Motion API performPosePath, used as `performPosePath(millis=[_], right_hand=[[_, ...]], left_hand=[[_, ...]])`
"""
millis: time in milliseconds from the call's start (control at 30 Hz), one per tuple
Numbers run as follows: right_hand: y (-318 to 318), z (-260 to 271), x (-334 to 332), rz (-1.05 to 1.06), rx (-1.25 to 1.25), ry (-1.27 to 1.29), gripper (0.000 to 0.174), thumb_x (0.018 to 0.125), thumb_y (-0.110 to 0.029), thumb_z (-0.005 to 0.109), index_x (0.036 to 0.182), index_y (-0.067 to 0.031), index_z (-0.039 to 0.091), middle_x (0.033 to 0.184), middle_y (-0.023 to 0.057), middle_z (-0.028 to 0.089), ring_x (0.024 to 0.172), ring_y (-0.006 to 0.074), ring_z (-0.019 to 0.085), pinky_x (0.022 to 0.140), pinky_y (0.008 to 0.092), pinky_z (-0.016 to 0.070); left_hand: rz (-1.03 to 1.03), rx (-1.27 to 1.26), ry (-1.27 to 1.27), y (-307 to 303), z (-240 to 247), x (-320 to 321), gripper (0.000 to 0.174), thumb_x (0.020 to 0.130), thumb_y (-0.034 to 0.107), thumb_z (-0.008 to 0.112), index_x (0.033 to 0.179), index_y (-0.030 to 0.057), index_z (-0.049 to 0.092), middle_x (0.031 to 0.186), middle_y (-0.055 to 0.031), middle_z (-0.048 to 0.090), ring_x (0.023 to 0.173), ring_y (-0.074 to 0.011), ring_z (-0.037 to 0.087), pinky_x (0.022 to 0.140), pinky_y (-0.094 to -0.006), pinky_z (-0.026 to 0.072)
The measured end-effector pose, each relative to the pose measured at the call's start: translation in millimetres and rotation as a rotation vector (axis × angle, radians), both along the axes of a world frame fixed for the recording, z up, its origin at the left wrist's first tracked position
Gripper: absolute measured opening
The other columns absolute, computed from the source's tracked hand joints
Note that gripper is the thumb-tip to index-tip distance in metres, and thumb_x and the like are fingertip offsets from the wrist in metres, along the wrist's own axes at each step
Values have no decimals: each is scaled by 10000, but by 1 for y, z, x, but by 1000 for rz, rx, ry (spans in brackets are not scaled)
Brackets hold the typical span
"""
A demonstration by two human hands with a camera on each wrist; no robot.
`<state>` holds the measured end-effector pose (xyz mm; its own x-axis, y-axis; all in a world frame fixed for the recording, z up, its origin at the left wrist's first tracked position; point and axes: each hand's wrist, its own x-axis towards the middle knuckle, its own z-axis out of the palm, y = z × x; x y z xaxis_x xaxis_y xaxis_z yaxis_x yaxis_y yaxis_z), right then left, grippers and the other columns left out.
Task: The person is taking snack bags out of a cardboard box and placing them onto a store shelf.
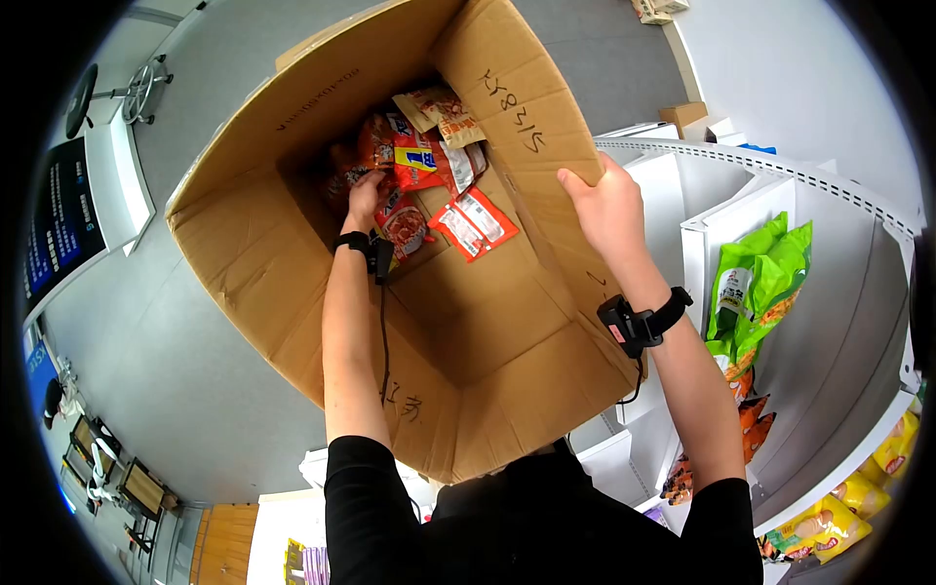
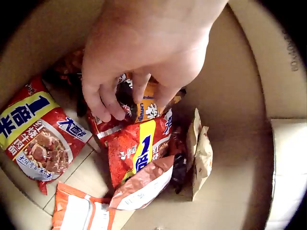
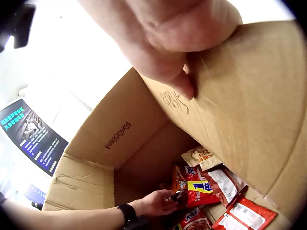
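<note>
A large cardboard box (image 1: 497,292) stands open, tilted toward the person. My right hand (image 1: 606,210) grips the top edge of its right wall, thumb on the inner face. Deep inside, my left hand (image 2: 144,57) curls its fingers over a black-and-orange packet (image 2: 149,103), whose far part is hidden under the hand. Around it lie red instant noodle packets, one with a yellow band (image 2: 139,148) directly below the fingers and another (image 2: 45,136) to the left in the left wrist view. A beige packet (image 1: 456,119) leans at the box's wall, and a red-and-white packet (image 1: 475,224) lies flat.
White curved shelving (image 1: 673,195) stands to the right, close to the box. On it are green snack bags (image 1: 756,288) and orange packets (image 1: 751,429), with yellow bags (image 1: 829,526) lower down. A dark display board (image 1: 63,219) and a wheeled chair base (image 1: 146,90) are at left.
</note>
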<state>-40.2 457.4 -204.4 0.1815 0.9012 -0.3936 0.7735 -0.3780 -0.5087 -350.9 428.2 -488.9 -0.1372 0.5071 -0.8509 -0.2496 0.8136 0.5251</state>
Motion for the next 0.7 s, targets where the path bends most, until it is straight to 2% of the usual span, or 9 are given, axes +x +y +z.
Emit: performPosePath(millis=[133,267,367,400,500,600,633,700], right_hand=[[1,-1,2,16,35,5,286,804,-242,627,997,-32,611,795,149,662,749,305,638,672,377,490],[1,-3,3,16,54,25,277,799,-231,633,982,-25,608,798,157,661,735,314,637,658,378,493],[1,-5,6,22,75,46,283,794,-229,640,982,-20,605,802,161,660,742,323,635,663,384,495],[2,-5,6,27,80,34,286,793,-229,641,983,-20,604,803,164,659,743,326,635,664,386,496],[1,-5,7,33,63,12,290,792,-229,642,987,-19,600,800,174,656,748,334,633,668,393,496],[2,-3,7,29,33,-3,288,795,-229,639,981,-14,592,787,184,650,755,344,631,670,406,497],[2,-4,8,27,29,-21,286,796,-229,639,976,-12,590,783,188,648,758,348,629,669,411,497],[3,-1,7,31,27,-38,286,796,-229,639,971,-9,586,781,192,646,767,355,627,670,421,498]], left_hand=[[-29,-2,-60,2,3,-8,405,906,321,497,1257,118,482,1218,-15,502,1060,-181,517,848,-337,452],[-36,13,-81,6,4,-9,430,905,338,504,1267,107,478,1247,-14,492,1019,-167,526,832,-326,454],[-77,-35,-26,11,3,-10,413,906,335,501,1252,109,497,1204,-5,531,974,-152,542,784,-303,449],[-73,-40,-38,11,-13,-18,372,908,318,500,1214,110,535,1141,1,574,923,-134,558,736,-286,436],[-23,40,54,11,-11,-19,283,906,266,494,1098,95,612,992,10,621,745,-98,577,590,-232,417],[34,40,104,12,-3,-12,258,903,243,494,1052,82,630,901,-17,631,666,-95,572,518,-217,395],[86,80,104,11,0,-7,234,895,216,501,1013,66,638,810,-52,634,582,-96,548,464,-212,372],[121,78,112,12,9,2,207,887,190,510,978,57,640,738,-61,631,516,-93,514,427,-207,346]])
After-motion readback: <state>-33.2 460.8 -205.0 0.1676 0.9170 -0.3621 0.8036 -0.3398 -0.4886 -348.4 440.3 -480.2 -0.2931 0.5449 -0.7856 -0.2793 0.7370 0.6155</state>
